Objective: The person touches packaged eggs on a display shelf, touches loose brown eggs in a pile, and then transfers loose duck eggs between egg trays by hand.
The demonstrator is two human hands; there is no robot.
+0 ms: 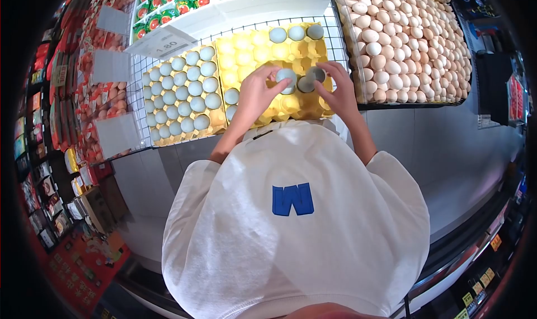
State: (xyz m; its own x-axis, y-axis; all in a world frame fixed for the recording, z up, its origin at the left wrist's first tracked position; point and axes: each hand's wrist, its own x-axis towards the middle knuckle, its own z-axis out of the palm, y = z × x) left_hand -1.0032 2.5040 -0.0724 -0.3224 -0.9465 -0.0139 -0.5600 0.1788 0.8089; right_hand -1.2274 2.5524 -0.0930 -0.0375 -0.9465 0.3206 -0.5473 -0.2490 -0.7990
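My left hand [259, 91] pinches a pale bluish egg [286, 77] between thumb and fingers, above the yellow egg tray [246, 47]. To its right, my right hand [339, 92] has its thumb and fingers closed around a darker, shaded egg [314, 74]. Just beneath and between the hands, another egg [305, 84] sits in a tray cup. A short row of pale eggs [295, 33] stands along the tray's far edge, and two more lie at its left edge. Many of the tray's cups hold nothing.
Left of the yellow tray is a fuller tray of pale bluish eggs [182, 92]. A large bin of brown eggs [400, 45] stands on the right. Behind are green-and-red packs [184, 5] in white boxes and a price sign [163, 43]. Red-net packs [100, 106] line the left.
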